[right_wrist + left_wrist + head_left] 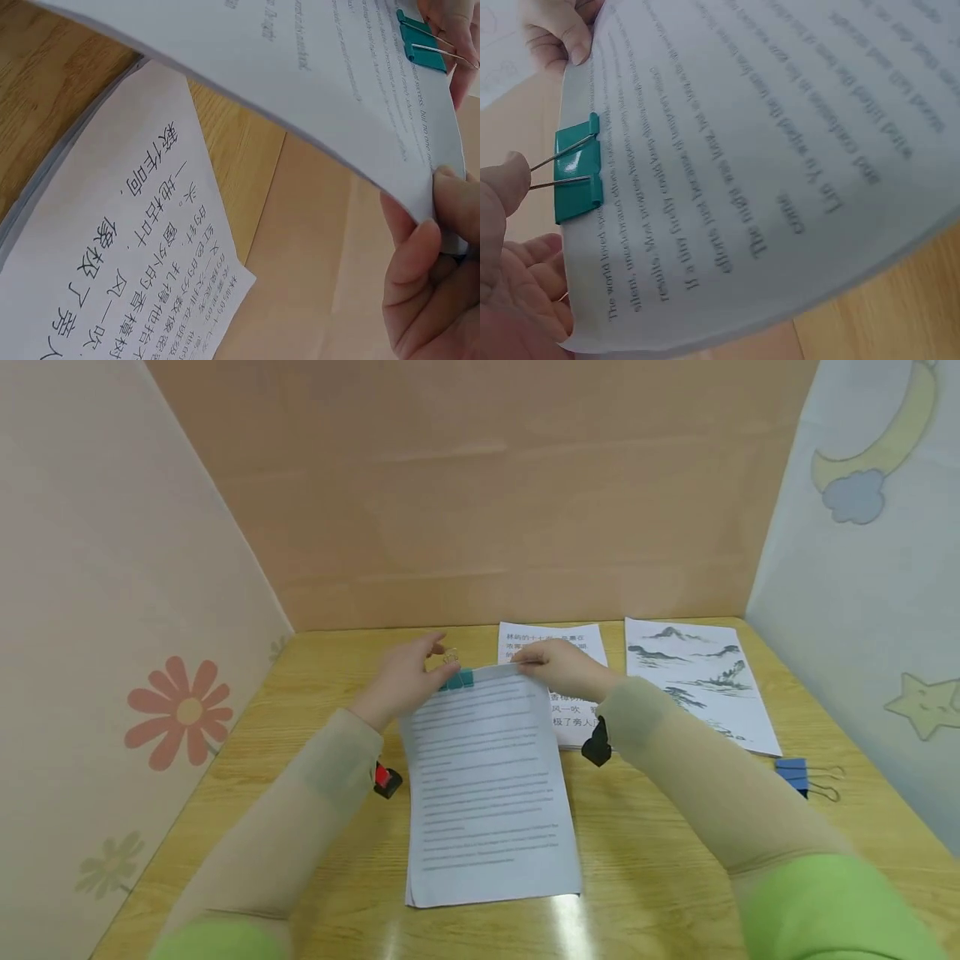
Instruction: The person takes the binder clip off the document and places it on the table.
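A stack of printed paper [487, 785] is held up by its top edge, its lower end hanging toward the person. On that edge sits a teal binder clip [577, 176], its wire handles sticking out past the paper. My left hand [401, 681] is at the clip: in the left wrist view the thumb [510, 180] meets the handle ends, while other fingers lie behind the sheets, partly hidden. With thumb and fingers, my right hand [562, 668] pinches the stack near its top right corner.
Behind the right hand lies a stack of pages with Chinese text [577, 735]. Further right are sheets with a landscape ink painting [697, 685] and a blue binder clip [792, 775] on the wooden table [645, 877]. Panels stand at the back and both sides.
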Tool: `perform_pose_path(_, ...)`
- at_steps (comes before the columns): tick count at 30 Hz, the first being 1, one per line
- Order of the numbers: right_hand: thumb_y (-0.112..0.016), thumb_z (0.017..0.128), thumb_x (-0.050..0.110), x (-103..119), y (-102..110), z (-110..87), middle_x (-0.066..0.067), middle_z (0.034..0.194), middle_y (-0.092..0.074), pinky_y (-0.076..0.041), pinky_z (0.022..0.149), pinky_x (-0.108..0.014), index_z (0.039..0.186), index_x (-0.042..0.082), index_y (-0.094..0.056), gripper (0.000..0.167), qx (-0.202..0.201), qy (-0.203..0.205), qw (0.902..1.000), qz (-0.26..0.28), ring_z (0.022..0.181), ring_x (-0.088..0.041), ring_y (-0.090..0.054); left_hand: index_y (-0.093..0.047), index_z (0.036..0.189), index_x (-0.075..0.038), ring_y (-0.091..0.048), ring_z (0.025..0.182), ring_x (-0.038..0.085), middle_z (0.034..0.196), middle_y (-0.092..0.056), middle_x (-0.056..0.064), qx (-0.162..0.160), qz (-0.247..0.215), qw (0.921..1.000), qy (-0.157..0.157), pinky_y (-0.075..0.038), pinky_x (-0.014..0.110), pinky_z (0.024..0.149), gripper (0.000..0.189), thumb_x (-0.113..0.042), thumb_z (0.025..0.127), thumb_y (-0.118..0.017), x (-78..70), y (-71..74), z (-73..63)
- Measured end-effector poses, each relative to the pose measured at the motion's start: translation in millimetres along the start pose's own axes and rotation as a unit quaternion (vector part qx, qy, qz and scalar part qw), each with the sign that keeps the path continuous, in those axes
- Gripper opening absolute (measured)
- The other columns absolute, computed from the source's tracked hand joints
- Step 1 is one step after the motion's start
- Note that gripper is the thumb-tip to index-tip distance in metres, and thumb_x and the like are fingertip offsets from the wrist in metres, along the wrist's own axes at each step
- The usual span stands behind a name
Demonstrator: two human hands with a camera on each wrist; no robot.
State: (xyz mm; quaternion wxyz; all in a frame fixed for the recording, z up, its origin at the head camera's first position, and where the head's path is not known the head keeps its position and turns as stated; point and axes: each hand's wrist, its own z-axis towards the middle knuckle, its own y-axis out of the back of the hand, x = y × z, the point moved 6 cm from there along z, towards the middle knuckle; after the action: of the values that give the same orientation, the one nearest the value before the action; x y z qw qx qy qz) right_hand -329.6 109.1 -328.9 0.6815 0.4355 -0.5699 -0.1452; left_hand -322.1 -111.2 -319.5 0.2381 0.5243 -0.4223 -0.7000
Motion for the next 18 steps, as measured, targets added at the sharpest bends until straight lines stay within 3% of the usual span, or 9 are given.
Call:
perform_pose_path(7,-0.054,0.099,0.018,-5.4,15.8,-17.4,-0.003,0.109,-0.067,-0.049,0.081,-0.038,0.117,0.015,-0.068,0.023,-0.029,0.005,0.9992,-0.028,0.094,-0.018,-0.06,-0.037,0.149,-0.016,-0.048,0.122,0.021,0.131,-0.054,0.001,0.073,-0.081,0.994,0.009,-0.04,0.042,0.102,0.074,-0.057,0.091,-0.056,-23.5,-3.4,8.6)
perform_pose_path(18,-0.052,0.1,0.017,-10.2,30.2,-46.0,-0.004,0.11,-0.067,-0.047,0.088,-0.044,0.117,0.013,-0.068,0.024,-0.04,0.001,0.9988,-0.029,0.097,-0.021,-0.06,-0.038,0.148,-0.016,-0.047,0.12,0.02,0.132,-0.052,0.0,0.126,-0.155,0.9798,0.014,-0.037,0.042,0.104,0.072,-0.052,0.09,-0.06,-47.8,-10.6,8.7)
